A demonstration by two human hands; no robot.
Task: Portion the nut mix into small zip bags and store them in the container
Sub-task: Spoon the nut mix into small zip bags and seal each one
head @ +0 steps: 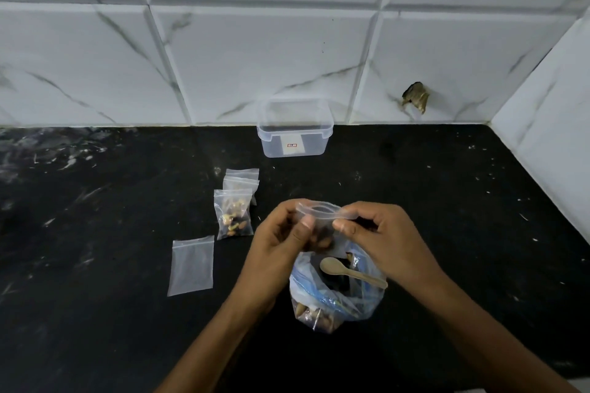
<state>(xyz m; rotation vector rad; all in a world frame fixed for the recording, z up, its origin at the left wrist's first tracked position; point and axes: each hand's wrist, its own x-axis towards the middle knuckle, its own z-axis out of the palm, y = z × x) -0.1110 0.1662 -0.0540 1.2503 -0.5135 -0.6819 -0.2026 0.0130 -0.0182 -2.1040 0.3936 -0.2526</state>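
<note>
Both hands, left hand (281, 233) and right hand (376, 233), pinch the top strip of 1 small zip bag (319, 212), held just above the open nut-mix bag (335, 293) and its spoon (348, 271).

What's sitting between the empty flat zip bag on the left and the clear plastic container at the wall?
Head view: a filled small zip bag of nuts, with more small zip bags stacked just behind it, on the black countertop.

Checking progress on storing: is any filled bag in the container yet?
No, the container looks empty, while a filled bag lies on the counter.
</note>
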